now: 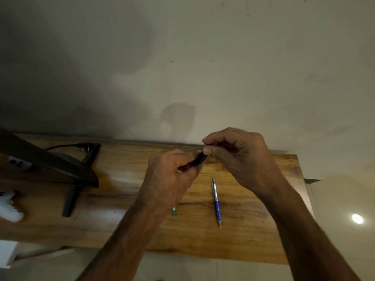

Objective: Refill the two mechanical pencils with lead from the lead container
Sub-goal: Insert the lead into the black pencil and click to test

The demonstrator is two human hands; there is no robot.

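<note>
My left hand (170, 177) grips a short black object (199, 160), most likely the lead container, above the wooden table (121, 199). My right hand (235, 151) pinches its upper end between thumb and forefinger. A blue and silver mechanical pencil (216, 202) lies on the table below my hands, tip toward me. A small green and white piece (174, 211), partly hidden by my left wrist, lies left of that pencil. I cannot tell what it is.
A dark monitor (46, 163) on a black stand (71, 199) sits at the table's left, with a cable behind it. A white object (10, 207) lies at the far left edge. The wall rises directly behind the table.
</note>
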